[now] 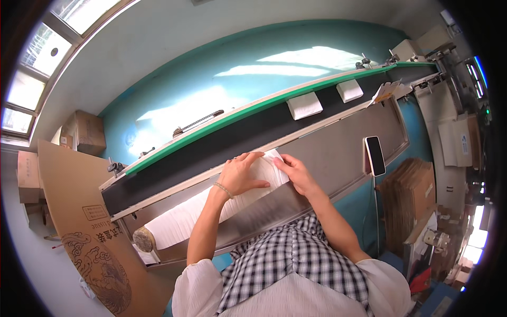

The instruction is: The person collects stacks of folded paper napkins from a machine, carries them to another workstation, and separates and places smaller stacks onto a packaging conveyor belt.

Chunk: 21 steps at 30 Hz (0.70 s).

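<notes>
Left hand (238,177), thumb and fingers apart, contacts the white tissue stack (185,216); right hand (297,173) clamps its end between thumb and fingers.

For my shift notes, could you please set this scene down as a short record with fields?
Left hand: spread on the white row
Right hand: touching the row's right end, grip unclear
Row's left end: round, stone-like block
Belt: black, bearing two white packs
Far left: large cardboard sheet
Right side: phone, cardboard stack
</notes>
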Available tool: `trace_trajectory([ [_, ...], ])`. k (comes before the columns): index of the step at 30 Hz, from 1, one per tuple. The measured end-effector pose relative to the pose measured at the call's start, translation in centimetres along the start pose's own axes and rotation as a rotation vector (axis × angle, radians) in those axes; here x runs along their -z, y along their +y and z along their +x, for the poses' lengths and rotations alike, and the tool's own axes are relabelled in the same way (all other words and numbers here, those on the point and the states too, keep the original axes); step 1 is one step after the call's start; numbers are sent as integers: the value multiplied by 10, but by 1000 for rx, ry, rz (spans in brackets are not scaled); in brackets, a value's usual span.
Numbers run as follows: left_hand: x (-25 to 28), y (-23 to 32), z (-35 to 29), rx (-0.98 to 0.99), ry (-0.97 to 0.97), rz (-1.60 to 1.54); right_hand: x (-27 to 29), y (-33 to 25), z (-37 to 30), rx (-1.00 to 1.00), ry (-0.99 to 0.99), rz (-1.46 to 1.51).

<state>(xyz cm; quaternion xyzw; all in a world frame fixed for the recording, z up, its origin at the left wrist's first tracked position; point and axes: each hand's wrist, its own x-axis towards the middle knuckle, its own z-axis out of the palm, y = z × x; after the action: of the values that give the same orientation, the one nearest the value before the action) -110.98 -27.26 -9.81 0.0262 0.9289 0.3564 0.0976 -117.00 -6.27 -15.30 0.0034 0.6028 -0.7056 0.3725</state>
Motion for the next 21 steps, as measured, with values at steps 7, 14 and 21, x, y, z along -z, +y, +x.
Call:
trace_trajectory([
  [7,-4,-6,-5,21,2,-82,22,-18,2,-25,-121,-382],
  [14,-5,-6,-2,-1,15,-158,39,-34,47,179,194,-329],
  [21,-2,-7,-1,18,-8,-137,7,-63,3,448,207,-1236],
])
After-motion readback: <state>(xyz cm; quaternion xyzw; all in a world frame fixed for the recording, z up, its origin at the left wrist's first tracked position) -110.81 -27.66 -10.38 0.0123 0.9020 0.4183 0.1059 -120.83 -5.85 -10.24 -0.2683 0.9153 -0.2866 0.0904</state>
